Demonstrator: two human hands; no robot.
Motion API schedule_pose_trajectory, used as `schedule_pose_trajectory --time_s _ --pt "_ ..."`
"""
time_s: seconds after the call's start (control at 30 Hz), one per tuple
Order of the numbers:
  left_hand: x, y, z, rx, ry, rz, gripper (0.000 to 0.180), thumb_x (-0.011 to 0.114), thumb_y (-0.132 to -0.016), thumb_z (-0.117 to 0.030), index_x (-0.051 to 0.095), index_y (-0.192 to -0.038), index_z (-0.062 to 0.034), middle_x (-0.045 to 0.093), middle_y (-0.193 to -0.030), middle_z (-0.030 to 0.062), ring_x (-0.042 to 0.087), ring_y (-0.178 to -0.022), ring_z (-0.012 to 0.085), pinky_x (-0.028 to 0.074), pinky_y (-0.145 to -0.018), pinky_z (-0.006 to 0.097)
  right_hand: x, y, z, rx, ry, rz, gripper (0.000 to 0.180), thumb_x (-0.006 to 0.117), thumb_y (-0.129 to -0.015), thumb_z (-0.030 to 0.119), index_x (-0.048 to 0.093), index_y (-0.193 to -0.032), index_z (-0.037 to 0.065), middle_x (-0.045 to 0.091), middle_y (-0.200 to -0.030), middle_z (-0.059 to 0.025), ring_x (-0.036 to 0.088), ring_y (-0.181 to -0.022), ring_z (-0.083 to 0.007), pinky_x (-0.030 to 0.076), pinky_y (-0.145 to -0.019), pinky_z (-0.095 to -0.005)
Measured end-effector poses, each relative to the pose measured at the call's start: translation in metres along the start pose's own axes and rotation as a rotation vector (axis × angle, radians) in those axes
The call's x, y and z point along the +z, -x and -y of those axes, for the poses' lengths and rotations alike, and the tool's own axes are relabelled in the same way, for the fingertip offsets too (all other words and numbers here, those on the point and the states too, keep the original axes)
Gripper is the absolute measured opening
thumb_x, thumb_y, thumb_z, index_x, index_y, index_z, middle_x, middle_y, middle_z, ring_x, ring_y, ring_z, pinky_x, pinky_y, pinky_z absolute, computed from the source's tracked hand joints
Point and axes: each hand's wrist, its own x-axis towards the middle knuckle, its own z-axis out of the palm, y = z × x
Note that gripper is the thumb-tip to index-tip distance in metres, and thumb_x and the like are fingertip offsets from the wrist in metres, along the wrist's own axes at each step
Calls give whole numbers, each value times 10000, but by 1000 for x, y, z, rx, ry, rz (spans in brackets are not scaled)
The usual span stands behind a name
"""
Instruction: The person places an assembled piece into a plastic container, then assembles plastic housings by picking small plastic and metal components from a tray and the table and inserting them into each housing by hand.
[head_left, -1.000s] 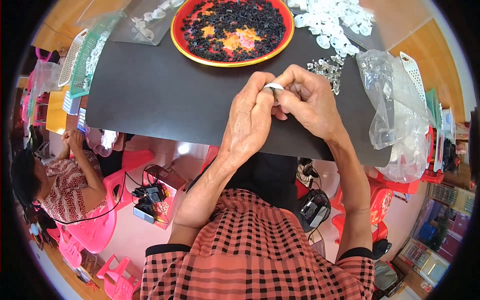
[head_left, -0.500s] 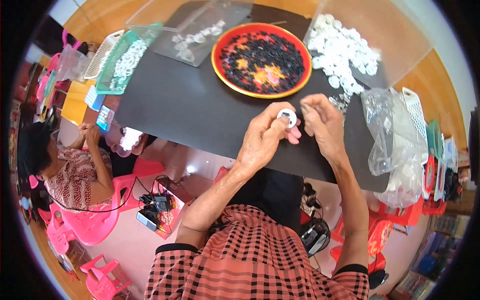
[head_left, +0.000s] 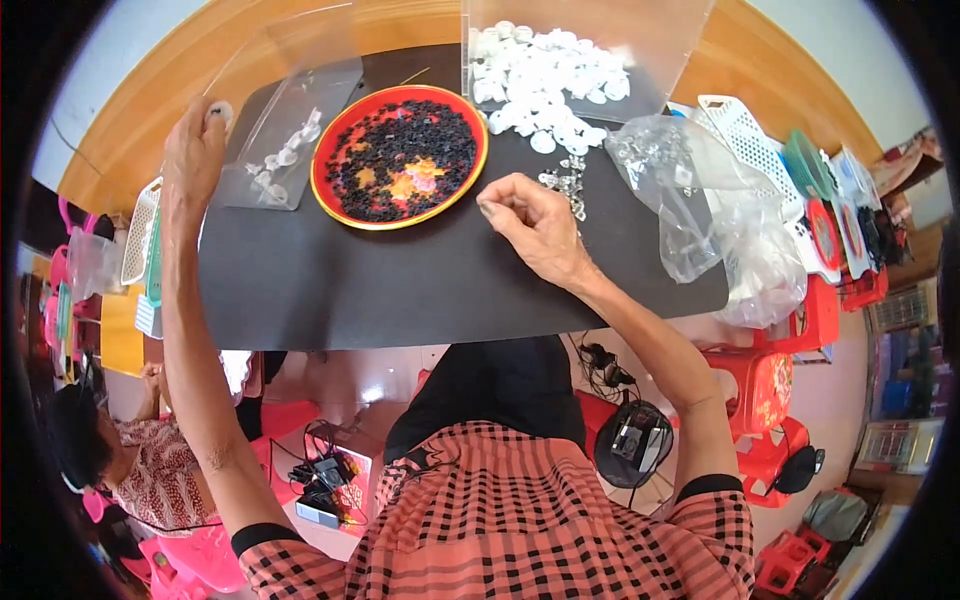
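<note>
We hold the white disc (head_left: 224,108), which shows a small dark mark at its middle, up at the far left of the desk (head_left: 450,290). The fingers of our left hand (head_left: 193,155) pinch it at its near edge, by the left side of a clear bin (head_left: 240,187); we cannot tell whether it is inside the wall or just out over it. In that bin lies a loose row of white pieces (head_left: 285,160).

To the bin's right stands a round red tray (head_left: 383,226) with a gold rim, bearing many small black pieces (head_left: 440,130). Just beside it, above the desk, we hold our right hand (head_left: 540,230) with thumb and forefinger pressed together at the tips; whether something tiny sits between them, we cannot tell.

Beyond that hand we have small clear pieces (head_left: 566,185) on the desk, and a heap of white discs (head_left: 550,75) spilling from a second clear bin (head_left: 665,45). Farther right, a clear plastic bag (head_left: 690,245) lies near a white basket (head_left: 745,140). At our lower left sits a person in a patterned top (head_left: 165,455).
</note>
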Motion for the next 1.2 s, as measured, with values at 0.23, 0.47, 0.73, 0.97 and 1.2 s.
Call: schedule_pose_trajectory --time_s 0.23,0.47,0.73,0.97,1.2 --pt "18 2 -7 48 -106 200 293 468 -872 -168 585 -1070 13 630 -868 225 627 -832 324 481 -754 380 -31 -11 16 -123 200 -111 88 618 -869 96 613 -857 9 543 -650 40 458 -579 -15 398 -511 -209" --pt "8 36 -81 140 132 -121 238 507 -923 -136 581 -1090 16 648 -954 170 613 -846 242 485 -776 344 -104 -56 -4 -176 952 -67 226 586 -816 110 638 -1022 32 667 -855 -145 655 -726 -283 522 -680 -359" --pt "37 157 -173 -59 768 176 183 525 -863 22 579 -1037 10 625 -922 103 611 -866 200 481 -802 309 -79 -70 -9 -156 1213 53 182 660 -775 165 629 -903 39 667 -866 -140 639 -812 -346 506 -709 -432" --pt "78 190 -205 -507 1274 429 320 523 -930 -60 482 -1242 1 612 -1029 90 588 -929 138 482 -840 271 -62 -54 8 128 316 -6 135 641 -859 146 630 -908 21 587 -694 7 527 -629 -70 439 -595 -224" --pt "95 176 -206 -539 1491 328 403 591 -911 -52 428 -1278 -13 587 -986 73 572 -884 106 472 -776 241 -17 -2 6 306 -539 75 122 584 -935 127 601 -986 17 605 -762 -20 558 -660 -65 481 -606 -221"
